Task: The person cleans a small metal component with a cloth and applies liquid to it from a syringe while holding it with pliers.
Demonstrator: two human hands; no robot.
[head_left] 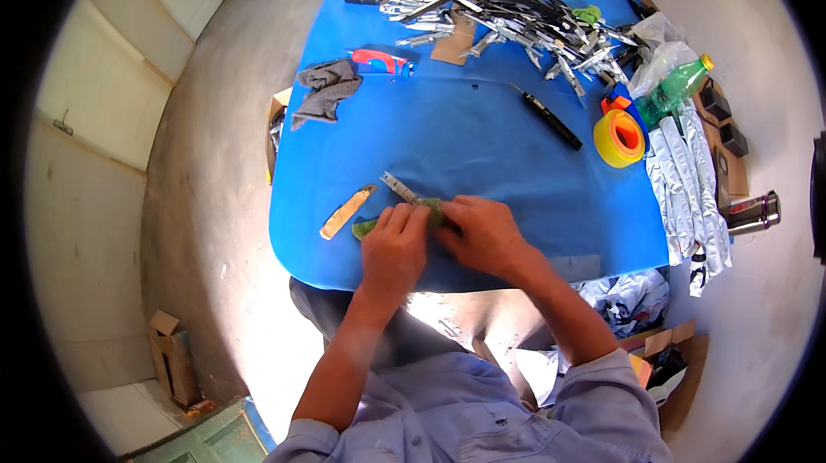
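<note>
Near the front edge of the blue-covered table, my two hands meet around a slim silver metal part (398,187) and a green scouring pad (363,229). My left hand (396,245) is closed on the pad, which sticks out beside its fingers. Fingers of my right hand (483,235) are bent against the pad's other end; what exactly they pinch is hidden. The silver part's far end points up and left, while its near end disappears under the pad and fingers. Just left of my left hand lies a flat tool wrapped in tan tape (348,212).
A large pile of silver and black metal parts (516,15) covers the table's far side. A black pen-like tool (551,119), yellow tape roll (619,138) and green bottle (675,89) lie to the right. A grey cloth (327,91) and red-blue tool (383,62) are at left.
</note>
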